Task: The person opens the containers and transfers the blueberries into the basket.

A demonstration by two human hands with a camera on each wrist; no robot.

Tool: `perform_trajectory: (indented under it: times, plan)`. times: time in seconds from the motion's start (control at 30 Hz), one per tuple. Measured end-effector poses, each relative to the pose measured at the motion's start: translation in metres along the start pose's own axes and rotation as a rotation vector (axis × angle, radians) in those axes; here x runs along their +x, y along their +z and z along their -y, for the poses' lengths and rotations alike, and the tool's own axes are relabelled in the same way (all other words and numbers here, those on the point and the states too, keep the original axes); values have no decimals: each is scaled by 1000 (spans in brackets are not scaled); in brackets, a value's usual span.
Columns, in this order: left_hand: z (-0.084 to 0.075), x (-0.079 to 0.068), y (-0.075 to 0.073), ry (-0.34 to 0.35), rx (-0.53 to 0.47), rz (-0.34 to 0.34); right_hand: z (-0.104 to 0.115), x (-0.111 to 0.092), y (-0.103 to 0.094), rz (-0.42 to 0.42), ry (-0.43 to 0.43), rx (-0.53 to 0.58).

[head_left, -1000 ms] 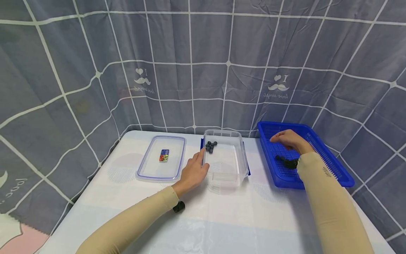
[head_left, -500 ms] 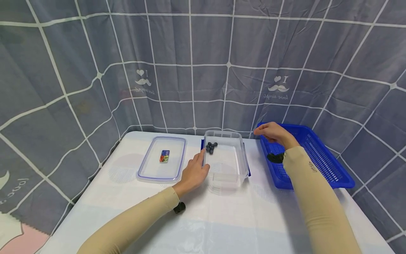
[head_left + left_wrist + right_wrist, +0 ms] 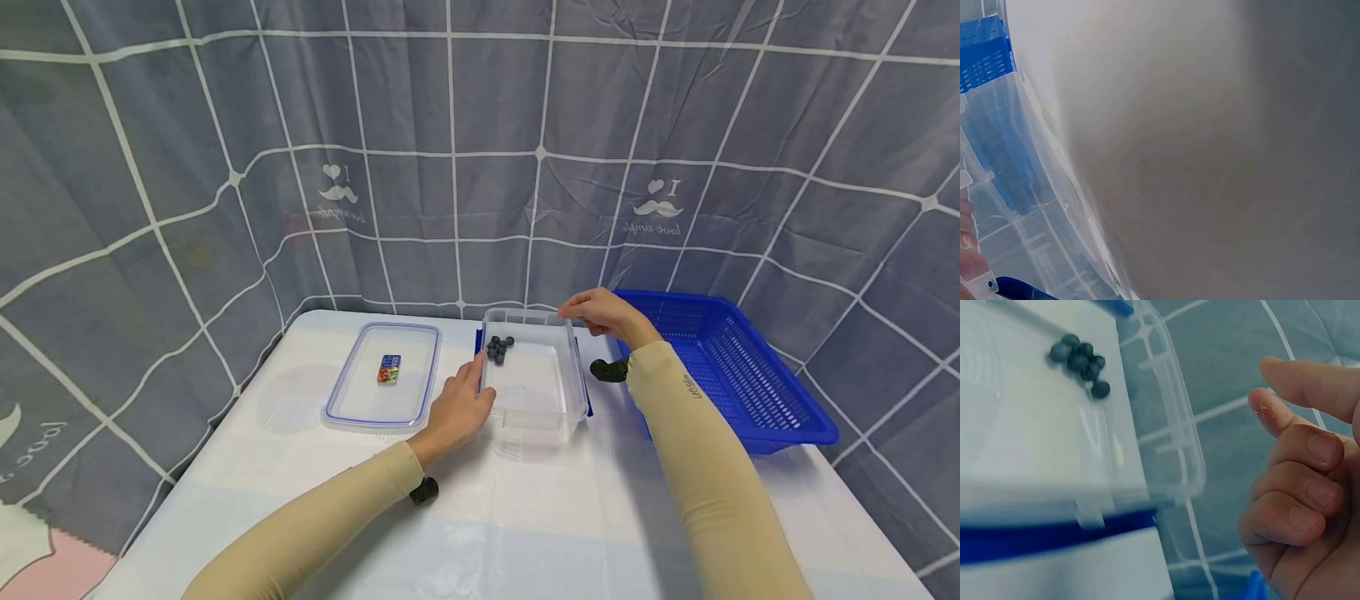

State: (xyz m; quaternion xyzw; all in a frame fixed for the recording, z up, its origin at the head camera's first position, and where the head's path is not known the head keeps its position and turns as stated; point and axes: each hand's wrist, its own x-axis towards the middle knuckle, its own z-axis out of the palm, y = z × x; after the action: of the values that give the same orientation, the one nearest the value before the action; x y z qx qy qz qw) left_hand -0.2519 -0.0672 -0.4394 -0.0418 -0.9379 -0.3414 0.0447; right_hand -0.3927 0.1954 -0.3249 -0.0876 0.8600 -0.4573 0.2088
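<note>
My left hand [image 3: 457, 408] rests against the left side of a clear plastic box [image 3: 536, 367], its index finger stretched along the wall and the thumb spread. Only a bit of its fingers [image 3: 971, 259] shows in the left wrist view, beside a blue latch. Several blueberries [image 3: 497, 348] sit in a cluster at the box's far left. My right hand [image 3: 603, 312] is above the box's far right corner. In the right wrist view, its thumb and index finger point forward with their tips close together, and the other fingers curl. Whether something small sits between those tips cannot be made out.
A blue plastic basket [image 3: 712, 342] stands right of the box, partly behind the right forearm. To the left, the box's lid [image 3: 352, 396] lies flat with a colourful label [image 3: 388, 369]. Behind the white table [image 3: 517, 517] hangs a grey checked curtain [image 3: 495, 192].
From over the blue basket, my right hand has moved left to the box's far right corner. My left hand, the box and the lid stay where they were.
</note>
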Motion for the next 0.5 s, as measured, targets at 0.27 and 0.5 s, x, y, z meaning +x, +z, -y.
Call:
perform_trajectory:
  times: [0.27, 0.5]
  plan:
    - [0, -1, -1, -6, -7, -2, 11, 18, 30, 30, -23, 70]
    - [-1, -1, -2, -4, -14, 1, 12, 31, 52, 39, -14, 107]
